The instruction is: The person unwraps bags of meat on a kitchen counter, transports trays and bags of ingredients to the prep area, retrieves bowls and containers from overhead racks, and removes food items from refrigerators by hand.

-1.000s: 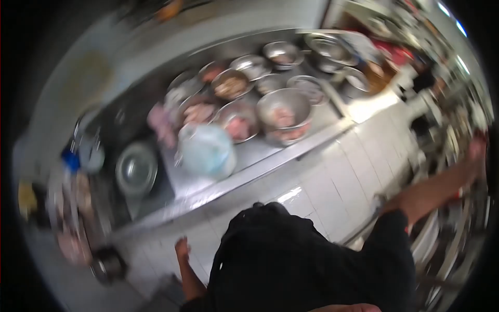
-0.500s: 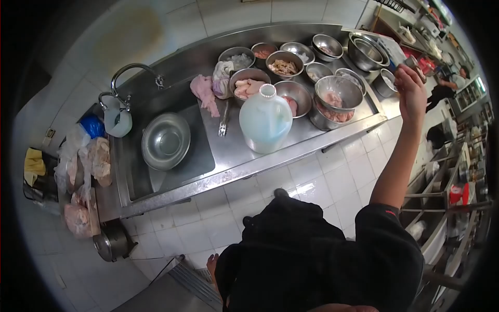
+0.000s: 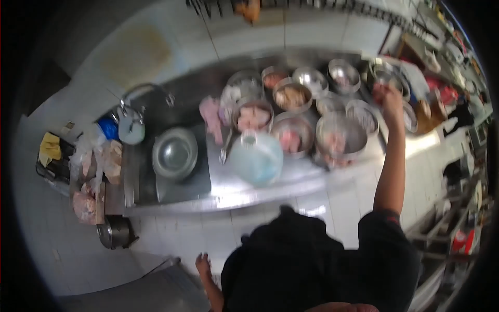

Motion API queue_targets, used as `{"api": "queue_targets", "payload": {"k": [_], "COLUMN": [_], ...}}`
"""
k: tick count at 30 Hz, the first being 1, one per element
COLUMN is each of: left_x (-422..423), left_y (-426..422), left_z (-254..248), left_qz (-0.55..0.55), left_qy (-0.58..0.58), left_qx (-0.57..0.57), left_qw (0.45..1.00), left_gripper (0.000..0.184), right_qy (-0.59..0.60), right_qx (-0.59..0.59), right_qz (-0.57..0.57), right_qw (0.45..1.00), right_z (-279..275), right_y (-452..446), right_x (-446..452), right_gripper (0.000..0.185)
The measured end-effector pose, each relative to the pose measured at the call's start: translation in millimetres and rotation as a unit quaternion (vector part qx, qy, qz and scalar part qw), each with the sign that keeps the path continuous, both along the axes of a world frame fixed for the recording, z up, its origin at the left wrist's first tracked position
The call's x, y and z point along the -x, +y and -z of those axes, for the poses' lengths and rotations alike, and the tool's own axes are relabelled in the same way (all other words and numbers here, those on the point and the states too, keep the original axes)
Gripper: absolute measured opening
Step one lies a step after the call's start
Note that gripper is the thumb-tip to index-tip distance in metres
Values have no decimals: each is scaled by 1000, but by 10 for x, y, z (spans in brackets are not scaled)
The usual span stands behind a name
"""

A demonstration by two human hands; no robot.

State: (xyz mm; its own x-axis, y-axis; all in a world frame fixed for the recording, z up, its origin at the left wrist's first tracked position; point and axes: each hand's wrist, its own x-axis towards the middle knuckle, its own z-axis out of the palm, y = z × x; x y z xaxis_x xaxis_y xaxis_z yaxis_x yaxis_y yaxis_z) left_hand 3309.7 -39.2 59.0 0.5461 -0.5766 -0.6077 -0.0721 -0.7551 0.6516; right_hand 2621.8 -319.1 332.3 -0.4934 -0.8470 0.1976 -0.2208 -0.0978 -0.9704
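Right hand (image 3: 392, 100) blurred in front of metal bowls (image 3: 389, 76), grip unreadable; left hand (image 3: 204, 264) small, loosely open.

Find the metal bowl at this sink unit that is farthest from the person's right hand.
The wide-rimmed metal bowl in the sink basin. The other metal bowls stand outside it, closer to the right hand.

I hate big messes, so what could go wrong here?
The jug stands near the counter's front edge, so a bump might tip it. The right hand is close to the big bowl and could knock it. One meat bowl seems stacked on another, so it might slide.
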Motion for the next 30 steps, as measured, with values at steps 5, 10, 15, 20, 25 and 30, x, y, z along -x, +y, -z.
{"api": "queue_targets", "payload": {"k": [5,10,15,20,25,30], "left_x": [356,330,562,542,454,369], "left_y": [132,179,7,-92,-328,-637], "left_z": [469,887,502,145,-380,-618], "left_qz": [-10,-14,-80,-131,-172,-199], "left_qy": [-52,-147,-196,-212,-199,-135], "left_qx": [-15,54,92,150,177,273], "left_qw": [998,988,973,957,948,932], "left_gripper": [42,47,44,41,41,40], "right_qy": [14,89,219,315,359,393], "right_qx": [61,192,266,327,236,290], "right_qz": [-23,-47,6,125,174,35], "right_qw": [998,976,939,882,886,872], "right_z": [-361,-1081,-1628,-1946,-2196,-2400], "right_y": [-367,-355,-404,-525,-670,-551], "right_x": [-322,-585,-470,-14,532,-174], "right_gripper": [10,13,14,16,28,29]}}
